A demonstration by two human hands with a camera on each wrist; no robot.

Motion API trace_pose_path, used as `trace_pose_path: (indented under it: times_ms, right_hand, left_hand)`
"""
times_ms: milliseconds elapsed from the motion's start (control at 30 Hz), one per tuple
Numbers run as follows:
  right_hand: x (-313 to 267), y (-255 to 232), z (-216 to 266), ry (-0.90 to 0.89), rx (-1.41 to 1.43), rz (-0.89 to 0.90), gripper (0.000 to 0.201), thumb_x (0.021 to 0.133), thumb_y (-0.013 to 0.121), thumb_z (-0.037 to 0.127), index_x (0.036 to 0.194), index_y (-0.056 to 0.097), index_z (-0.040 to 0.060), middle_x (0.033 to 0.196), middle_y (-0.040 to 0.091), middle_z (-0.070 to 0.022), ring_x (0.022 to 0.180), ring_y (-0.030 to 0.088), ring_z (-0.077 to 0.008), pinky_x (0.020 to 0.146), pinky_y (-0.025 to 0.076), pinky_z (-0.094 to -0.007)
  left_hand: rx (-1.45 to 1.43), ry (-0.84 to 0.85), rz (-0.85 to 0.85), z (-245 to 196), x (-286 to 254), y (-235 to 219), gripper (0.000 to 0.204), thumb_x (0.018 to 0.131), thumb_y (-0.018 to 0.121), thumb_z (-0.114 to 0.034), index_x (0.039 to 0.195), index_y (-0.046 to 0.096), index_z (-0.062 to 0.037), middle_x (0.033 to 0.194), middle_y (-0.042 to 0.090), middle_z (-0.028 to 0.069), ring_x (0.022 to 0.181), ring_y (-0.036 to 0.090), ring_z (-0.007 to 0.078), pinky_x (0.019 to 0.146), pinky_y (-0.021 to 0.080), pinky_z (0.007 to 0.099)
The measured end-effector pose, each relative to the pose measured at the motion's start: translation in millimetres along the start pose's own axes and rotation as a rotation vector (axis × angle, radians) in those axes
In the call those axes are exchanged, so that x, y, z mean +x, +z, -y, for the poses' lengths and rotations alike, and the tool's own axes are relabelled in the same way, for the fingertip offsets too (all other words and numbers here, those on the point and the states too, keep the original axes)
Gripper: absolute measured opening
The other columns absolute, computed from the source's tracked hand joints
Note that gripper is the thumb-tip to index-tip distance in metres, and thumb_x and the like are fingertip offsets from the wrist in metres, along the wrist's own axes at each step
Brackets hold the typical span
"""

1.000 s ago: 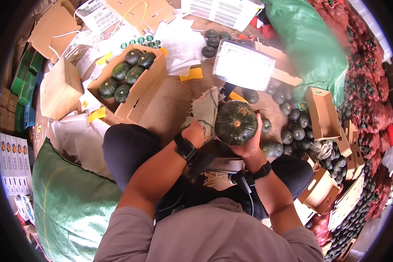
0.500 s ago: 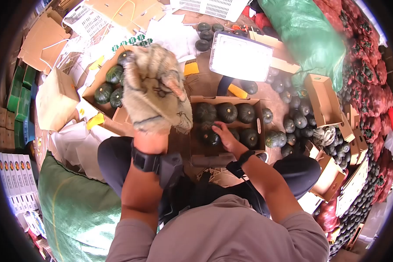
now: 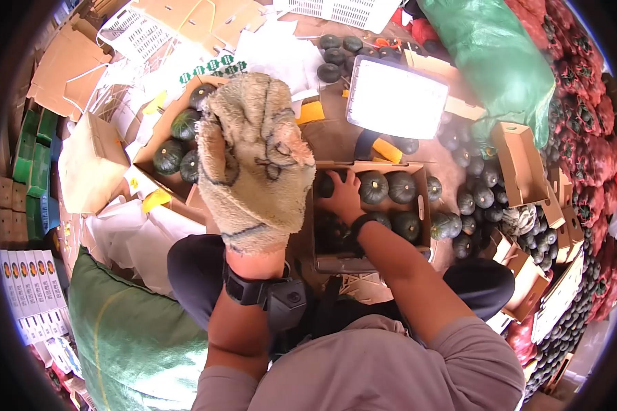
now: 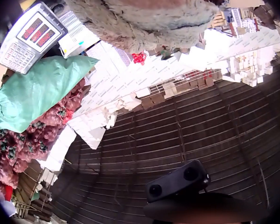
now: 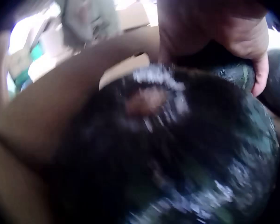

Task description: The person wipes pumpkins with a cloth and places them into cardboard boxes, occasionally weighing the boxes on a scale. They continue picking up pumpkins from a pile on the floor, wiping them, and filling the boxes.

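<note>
My left hand [image 3: 295,145] is raised, wrapped in a shaggy beige cloth [image 3: 257,198] with dark lines; bits of fingers show at its sides and the rest is hidden. My right hand [image 3: 343,200] reaches into a cardboard box [image 3: 426,205] of dark green pumpkins and grips the pumpkin [image 3: 324,183] in its far left corner. In the right wrist view its fingers curl down over that pumpkin [image 5: 238,74], while another pumpkin [image 5: 177,140] with a pale brown stem scar fills the foreground. More pumpkins [image 3: 373,186] sit to the right in the same box.
Another box of pumpkins [image 3: 168,156] stands left, partly behind the cloth. A digital scale [image 4: 32,35] with red figures stands beyond the near box. Loose pumpkins [image 3: 483,196] lie right, near a green sack [image 3: 493,55]. A large green sack [image 3: 130,329] lies at the left knee.
The pumpkin held between both hands went down into the near box. My left hand rose leftward with the cloth; my right hand moved from the box's near side to its far left corner.
</note>
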State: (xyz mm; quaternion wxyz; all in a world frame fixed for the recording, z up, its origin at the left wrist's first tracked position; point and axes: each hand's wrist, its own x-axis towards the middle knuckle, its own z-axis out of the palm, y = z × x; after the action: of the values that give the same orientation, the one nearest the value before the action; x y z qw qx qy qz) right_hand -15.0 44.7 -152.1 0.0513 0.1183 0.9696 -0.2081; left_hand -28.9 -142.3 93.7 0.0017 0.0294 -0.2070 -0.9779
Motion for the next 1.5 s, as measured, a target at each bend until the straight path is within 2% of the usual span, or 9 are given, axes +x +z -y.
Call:
trace_pose_path:
  times_ms: [133,233,333,400,600,700,1067,1267,1500]
  right_hand:
    - [0.7,-52.1,-48.4,0.327,1.724,0.621,0.079,0.078,0.064,0.063,0.139,0.043,0.0167,0.139,0.045,-0.0163,0.125,0.046,-0.0361,0.100,0.041,-0.0576]
    - [-39.5,-128.4,-30.9,0.067,2.191,0.489,0.086,0.081,0.048,0.076,0.143,0.039,0.0164,0.141,0.046,-0.0129,0.127,0.047,-0.0343,0.104,0.038,-0.0577]
    - [-79.1,-186.8,13.9,-0.145,1.645,-0.093,0.096,0.079,0.049,0.077,0.146,0.033,0.0116,0.142,0.043,-0.0161,0.133,0.041,-0.0312,0.108,0.035,-0.0484]
    - [-82.7,-200.6,16.7,-0.578,0.625,-0.444,0.056,0.079,0.074,0.026,0.128,0.054,0.0066,0.133,0.051,-0.0172,0.123,0.050,-0.0319,0.103,0.039,-0.0404]
    - [-59.5,-193.0,-22.8,-0.295,0.631,-0.643,0.055,0.074,0.079,0.021,0.121,0.055,0.0062,0.121,0.052,-0.0159,0.116,0.050,-0.0319,0.103,0.038,-0.0385]
    - [-112.3,-187.9,3.9,-0.396,0.714,-0.407,0.062,0.071,0.080,0.022,0.125,0.054,0.0113,0.129,0.046,-0.0157,0.121,0.045,-0.0340,0.105,0.036,-0.0423]
    - [-96.4,-212.7,-4.2,-0.465,0.809,-0.376,0.061,0.074,0.079,0.018,0.129,0.053,0.0102,0.129,0.045,-0.0135,0.127,0.042,-0.0275,0.106,0.035,-0.0362]
    - [-93.8,-265.0,-9.4,-0.520,1.911,-0.062,0.062,0.095,0.055,0.041,0.142,0.033,0.0071,0.136,0.046,-0.0146,0.123,0.051,-0.0255,0.101,0.045,-0.0410]
    - [-78.5,-245.2,-4.3,-0.459,1.054,-0.498,0.060,0.081,0.074,0.027,0.134,0.048,0.0131,0.132,0.045,-0.0136,0.125,0.046,-0.0295,0.106,0.036,-0.0400]
  left_hand:
    - [0.040,-0.021,0.035,20.6,-2.1,-5.1,0.034,0.096,0.051,-0.031,0.122,0.052,-0.0084,0.118,0.058,0.0111,0.106,0.058,0.0252,0.085,0.050,0.0363]
    - [0.170,-0.010,0.135,51.3,3.5,-0.5,0.034,0.096,0.052,-0.030,0.122,0.052,-0.0082,0.119,0.058,0.0114,0.107,0.058,0.0253,0.086,0.050,0.0363]
    - [0.610,0.107,0.308,90.5,3.4,-9.1,0.034,0.094,0.054,-0.027,0.122,0.052,-0.0074,0.119,0.057,0.0112,0.106,0.057,0.0254,0.086,0.049,0.0366]
    - [1.012,0.215,0.458,122.5,-0.1,-14.9,0.033,0.092,0.056,-0.022,0.121,0.053,-0.0062,0.119,0.057,0.0105,0.105,0.057,0.0253,0.086,0.049,0.0371]
    - [-0.114,-0.836,-0.031,182.6,-47.5,11.2,0.047,0.097,0.043,-0.051,0.118,0.053,-0.0100,0.108,0.061,0.0055,0.099,0.060,0.0212,0.086,0.051,0.0351]
    - [0.229,-0.711,0.368,183.8,-2.5,-79.9,0.045,0.098,0.040,-0.050,0.118,0.057,-0.0126,0.110,0.061,0.0033,0.101,0.060,0.0189,0.087,0.051,0.0348]
    - [0.242,-0.617,0.430,172.9,-11.4,-43.3,0.073,0.090,0.039,-0.065,0.140,0.040,-0.0109,0.140,0.044,0.0097,0.129,0.045,0.0280,0.109,0.036,0.0430]
    - [0.783,-0.437,0.459,148.5,0.4,-37.5,0.070,0.090,0.042,-0.062,0.138,0.041,-0.0107,0.138,0.045,0.0093,0.127,0.046,0.0274,0.108,0.037,0.0424]
    - [0.935,-0.397,0.486,152.7,-5.6,-33.8,0.066,0.090,0.044,-0.058,0.136,0.043,-0.0105,0.135,0.047,0.0088,0.125,0.047,0.0268,0.106,0.038,0.0418]
